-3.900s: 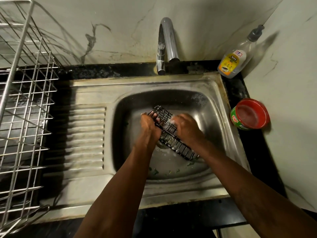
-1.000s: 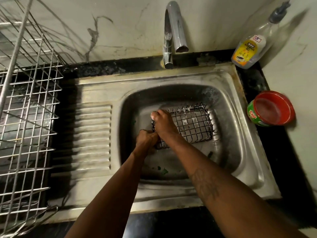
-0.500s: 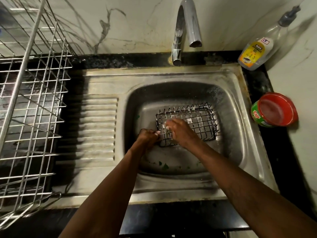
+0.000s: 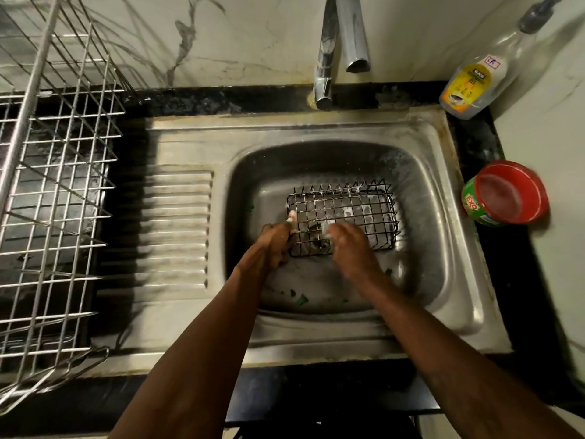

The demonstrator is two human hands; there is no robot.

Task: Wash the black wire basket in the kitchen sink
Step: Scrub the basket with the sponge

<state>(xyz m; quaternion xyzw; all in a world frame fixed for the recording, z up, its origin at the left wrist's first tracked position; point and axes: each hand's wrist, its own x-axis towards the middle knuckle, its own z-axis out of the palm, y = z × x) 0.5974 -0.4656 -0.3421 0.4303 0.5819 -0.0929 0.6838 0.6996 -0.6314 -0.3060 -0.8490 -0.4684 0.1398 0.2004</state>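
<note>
The black wire basket point(image 4: 348, 213), a rectangular grid with low sides flecked with white suds, lies flat and level on the floor of the steel kitchen sink point(image 4: 316, 128), roughly mid-basin.

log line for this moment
black wire basket: in sink basin, soapy | left hand: grips its left corner | right hand: on near edge, grip unclear | tap: off

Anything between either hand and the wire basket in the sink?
Nothing blocks: the left hand grips the black wire basket at its near-left corner; the right hand is on the near edge, with a small pale thing under it, blurred, likely a scrubber.
</note>
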